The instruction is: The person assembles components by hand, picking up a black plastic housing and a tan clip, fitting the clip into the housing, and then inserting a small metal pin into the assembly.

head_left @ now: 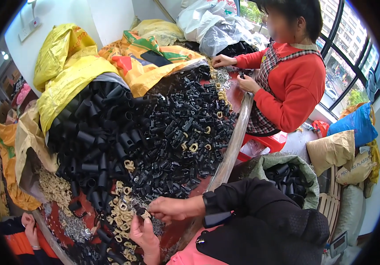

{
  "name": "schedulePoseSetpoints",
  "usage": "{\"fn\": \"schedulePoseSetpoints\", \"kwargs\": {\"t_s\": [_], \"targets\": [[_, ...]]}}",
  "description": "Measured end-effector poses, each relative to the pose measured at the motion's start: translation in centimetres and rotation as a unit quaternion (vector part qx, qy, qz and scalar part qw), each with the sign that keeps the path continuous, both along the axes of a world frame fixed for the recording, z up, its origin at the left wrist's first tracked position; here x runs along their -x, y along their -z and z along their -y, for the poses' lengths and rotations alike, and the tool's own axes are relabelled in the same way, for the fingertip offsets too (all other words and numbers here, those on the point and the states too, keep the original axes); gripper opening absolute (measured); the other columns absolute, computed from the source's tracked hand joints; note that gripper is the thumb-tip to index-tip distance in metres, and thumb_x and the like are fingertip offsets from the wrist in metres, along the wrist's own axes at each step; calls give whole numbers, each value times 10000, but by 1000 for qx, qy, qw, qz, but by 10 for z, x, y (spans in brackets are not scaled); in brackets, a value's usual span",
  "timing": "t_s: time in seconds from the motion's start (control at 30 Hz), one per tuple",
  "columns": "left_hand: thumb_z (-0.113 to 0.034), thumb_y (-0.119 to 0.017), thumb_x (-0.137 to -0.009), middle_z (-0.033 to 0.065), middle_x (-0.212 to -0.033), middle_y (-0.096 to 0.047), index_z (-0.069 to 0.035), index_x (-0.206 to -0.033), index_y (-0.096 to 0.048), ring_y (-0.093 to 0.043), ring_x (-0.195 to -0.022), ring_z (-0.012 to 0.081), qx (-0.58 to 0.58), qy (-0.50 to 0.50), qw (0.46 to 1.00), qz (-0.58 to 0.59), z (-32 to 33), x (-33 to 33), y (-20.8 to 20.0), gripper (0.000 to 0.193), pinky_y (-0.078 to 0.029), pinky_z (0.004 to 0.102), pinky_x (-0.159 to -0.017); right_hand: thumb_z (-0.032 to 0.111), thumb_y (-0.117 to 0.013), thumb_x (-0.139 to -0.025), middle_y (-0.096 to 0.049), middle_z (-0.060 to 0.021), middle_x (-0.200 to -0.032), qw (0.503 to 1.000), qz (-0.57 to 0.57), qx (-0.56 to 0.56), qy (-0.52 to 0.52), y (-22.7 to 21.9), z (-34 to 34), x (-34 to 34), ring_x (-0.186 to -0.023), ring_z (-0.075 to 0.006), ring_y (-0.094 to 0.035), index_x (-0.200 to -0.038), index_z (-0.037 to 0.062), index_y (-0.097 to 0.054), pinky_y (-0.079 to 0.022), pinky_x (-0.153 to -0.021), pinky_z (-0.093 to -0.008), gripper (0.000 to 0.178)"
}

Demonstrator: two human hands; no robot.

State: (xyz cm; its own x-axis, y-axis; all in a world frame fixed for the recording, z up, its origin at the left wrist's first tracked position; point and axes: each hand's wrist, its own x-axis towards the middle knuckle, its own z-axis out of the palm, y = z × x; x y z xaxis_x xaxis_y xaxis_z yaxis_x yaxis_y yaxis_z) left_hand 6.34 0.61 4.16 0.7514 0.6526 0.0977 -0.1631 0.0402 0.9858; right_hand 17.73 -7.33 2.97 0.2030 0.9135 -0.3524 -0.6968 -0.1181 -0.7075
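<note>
My left hand [145,237] is closed in a pinch, fingers up, around a small black plastic part [141,210] that seems to carry a beige piece. From the right, my right hand [171,208] reaches over with its fingers bent together at the same part. Whether a smaller piece sits in the right fingertips is hidden. Just left of my hands lies a pile of beige ring-shaped clips [120,212]. Beyond them spreads a large heap of small black plastic fittings [179,128], with black tubes [95,145] heaped to its left.
A wooden table edge [232,152] runs beside me. Silvery metal pieces [76,227] lie at the near left. A co-worker in a red sweater [293,79] handles parts across the table; another person's hands [31,229] rest at lower left. A green sack [311,176] holds black parts.
</note>
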Motion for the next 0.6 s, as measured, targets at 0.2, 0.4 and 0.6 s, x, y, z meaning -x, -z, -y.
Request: {"fn": "schedulePoseSetpoints", "kwargs": {"t_s": [0.2, 0.4, 0.6], "targets": [[-117, -550, -743, 51, -859, -568, 71, -1007, -505, -527, -772, 110, -193, -8, 975, -106, 3, 13, -10, 328, -428, 225, -665, 137, -419, -835, -337, 47, -512, 945, -308, 45, -96, -19, 17, -5, -390, -29, -249, -647, 66, -444, -209, -356, -177, 202], [-105, -544, -768, 54, -907, -568, 70, -1003, -516, -527, -793, 96, 209, -1, 978, -11, -4, -3, 1, 294, -410, 216, -720, 140, -497, -824, -479, -41, -618, 883, 469, -24, 27, -6, 16, -7, -521, -123, -463, -788, 10, -497, -383, -467, -250, 136], [-92, -536, -788, 77, -927, -570, 60, -1014, -511, -537, -820, 109, 315, 1, 949, 33, -10, 0, 7, 273, -426, 234, -747, 45, -549, -748, -500, -108, -665, 645, 754, -121, 9, -10, 9, -13, -559, -237, -510, -813, 8, -491, -412, -496, -304, 94]]}}
